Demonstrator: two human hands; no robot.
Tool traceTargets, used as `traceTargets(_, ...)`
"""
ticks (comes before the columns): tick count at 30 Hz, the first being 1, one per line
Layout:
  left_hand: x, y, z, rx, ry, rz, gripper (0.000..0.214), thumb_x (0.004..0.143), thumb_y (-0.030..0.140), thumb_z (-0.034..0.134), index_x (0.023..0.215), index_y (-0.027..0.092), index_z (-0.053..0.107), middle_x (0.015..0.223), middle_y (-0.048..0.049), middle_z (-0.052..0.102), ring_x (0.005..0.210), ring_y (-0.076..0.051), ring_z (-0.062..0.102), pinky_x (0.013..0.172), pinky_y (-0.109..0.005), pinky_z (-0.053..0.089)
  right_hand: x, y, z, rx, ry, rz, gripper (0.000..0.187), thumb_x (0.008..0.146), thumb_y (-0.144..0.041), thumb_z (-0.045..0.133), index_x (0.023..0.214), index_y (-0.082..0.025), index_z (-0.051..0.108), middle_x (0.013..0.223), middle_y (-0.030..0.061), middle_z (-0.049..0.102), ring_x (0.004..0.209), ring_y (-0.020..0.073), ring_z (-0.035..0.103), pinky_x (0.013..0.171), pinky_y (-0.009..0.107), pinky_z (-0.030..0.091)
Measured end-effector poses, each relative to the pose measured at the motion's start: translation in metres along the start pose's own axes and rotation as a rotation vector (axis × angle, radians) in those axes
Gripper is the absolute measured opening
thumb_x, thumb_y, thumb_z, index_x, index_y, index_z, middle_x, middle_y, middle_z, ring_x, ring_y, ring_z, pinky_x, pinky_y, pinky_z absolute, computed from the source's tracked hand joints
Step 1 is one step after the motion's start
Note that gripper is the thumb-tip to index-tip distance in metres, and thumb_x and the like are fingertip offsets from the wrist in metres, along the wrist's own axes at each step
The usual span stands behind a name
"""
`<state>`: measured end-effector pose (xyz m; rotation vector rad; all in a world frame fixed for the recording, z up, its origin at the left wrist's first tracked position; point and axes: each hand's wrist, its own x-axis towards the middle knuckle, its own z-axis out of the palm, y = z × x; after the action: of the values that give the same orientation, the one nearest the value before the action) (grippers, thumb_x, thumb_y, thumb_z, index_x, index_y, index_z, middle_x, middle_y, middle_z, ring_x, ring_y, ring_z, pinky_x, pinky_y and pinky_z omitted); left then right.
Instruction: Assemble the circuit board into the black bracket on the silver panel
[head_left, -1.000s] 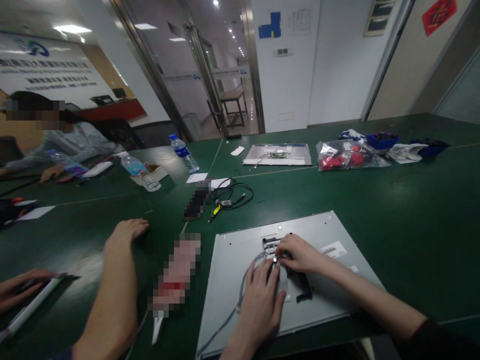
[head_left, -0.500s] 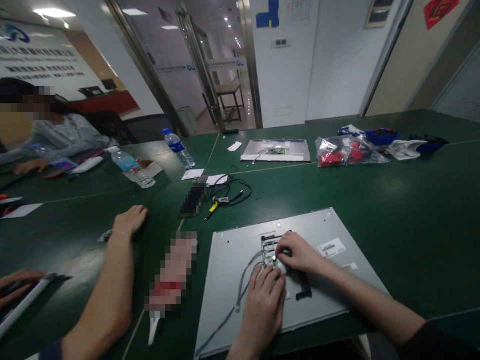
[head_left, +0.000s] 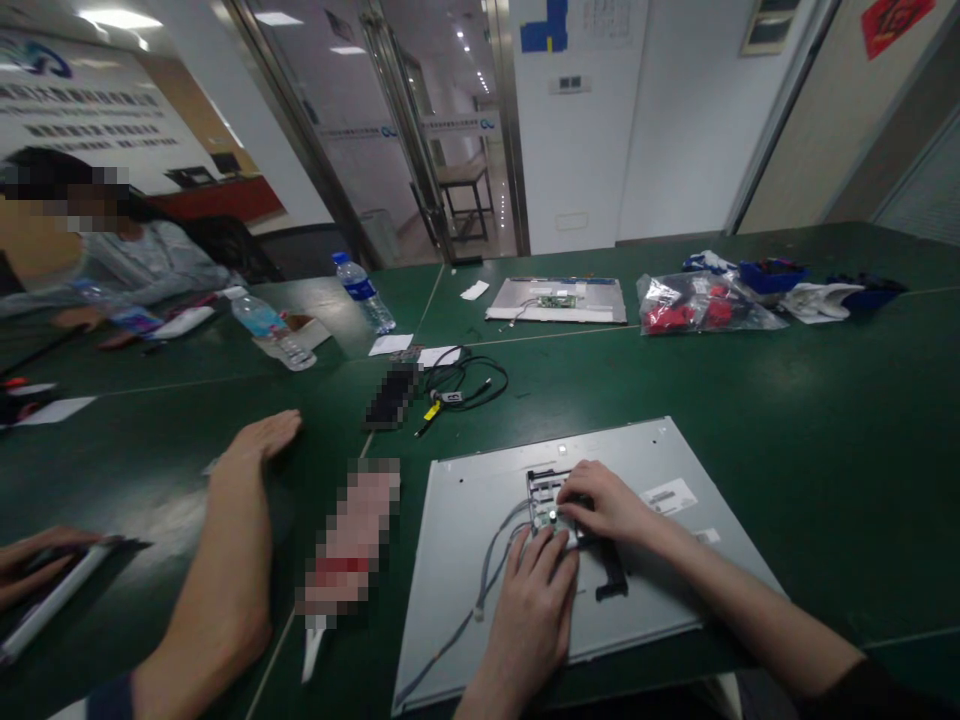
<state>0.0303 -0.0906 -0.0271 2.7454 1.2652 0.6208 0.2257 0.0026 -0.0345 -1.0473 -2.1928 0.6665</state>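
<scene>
A display panel (head_left: pixel 465 560) lies on the green table with its metal back up. Near its middle is a small circuit board (head_left: pixel 553 519), with grey cables (head_left: pixel 491 560) running off to the lower left. My left hand (head_left: pixel 538 590) rests on the panel, fingers stretched out and their tips at the board's near edge. At the board's right side, my right hand (head_left: pixel 604 500) has its thumb and fingers curled together; whatever they grip, if anything, is hidden. A black bracket-like piece (head_left: pixel 611 575) sits below the right wrist.
Left of the panel are a pixelated pinkish item (head_left: pixel 352 540) and a co-worker's arm (head_left: pixel 225 540). Beyond lie a black cable (head_left: pixel 465 385), bottles (head_left: pixel 364 290), a second panel (head_left: pixel 555 300) and a plastic bag with red items (head_left: pixel 705 305). Another person (head_left: pixel 135 250) sits far left.
The view has shifted slightly. My right thumb and fingers have moved a little at the board, while my left hand stays in place. The co-worker's hand at left has straightened its fingers.
</scene>
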Motion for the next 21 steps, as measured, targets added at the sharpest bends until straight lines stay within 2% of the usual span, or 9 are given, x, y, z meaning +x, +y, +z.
traceTargets(5, -0.001, 0.0, 0.003, 0.027, -0.006, 0.002, 0.033, 0.094, 0.018, 0.048, 0.123, 0.023, 0.062, 0.135, -0.0069, 0.057, 0.129, -0.026, 0.047, 0.116, -0.054, 0.029, -0.004, 0.0, -0.015, 0.017, -0.019, -0.058, 0.006, 0.09, -0.021, 0.064, 0.087, -0.02, 0.069, 0.092, 0.0039, 0.069, 0.093, 0.0199, 0.058, 0.087, 0.035, 0.04)
traceTargets(13, 0.002, 0.003, -0.004, 0.032, -0.086, -0.015, 0.04, 0.09, 0.013, 0.046, 0.126, 0.024, 0.059, 0.136, -0.0076, 0.056, 0.129, -0.027, 0.047, 0.115, -0.056, 0.03, -0.008, -0.007, -0.024, 0.025, -0.04, -0.099, 0.005, 0.088, -0.019, 0.067, 0.086, -0.02, 0.071, 0.1, 0.0042, 0.069, 0.096, 0.0203, 0.058, 0.088, 0.037, 0.04)
traceTargets(21, 0.002, 0.003, -0.001, 0.0, -0.063, -0.03, 0.038, 0.091, 0.013, 0.047, 0.125, 0.024, 0.06, 0.134, -0.0069, 0.057, 0.129, -0.027, 0.046, 0.116, -0.056, 0.027, -0.006, -0.005, -0.025, 0.06, -0.136, -0.141, 0.014, 0.093, -0.018, 0.06, 0.083, -0.019, 0.071, 0.088, 0.0029, 0.073, 0.09, 0.0184, 0.062, 0.092, 0.037, 0.04)
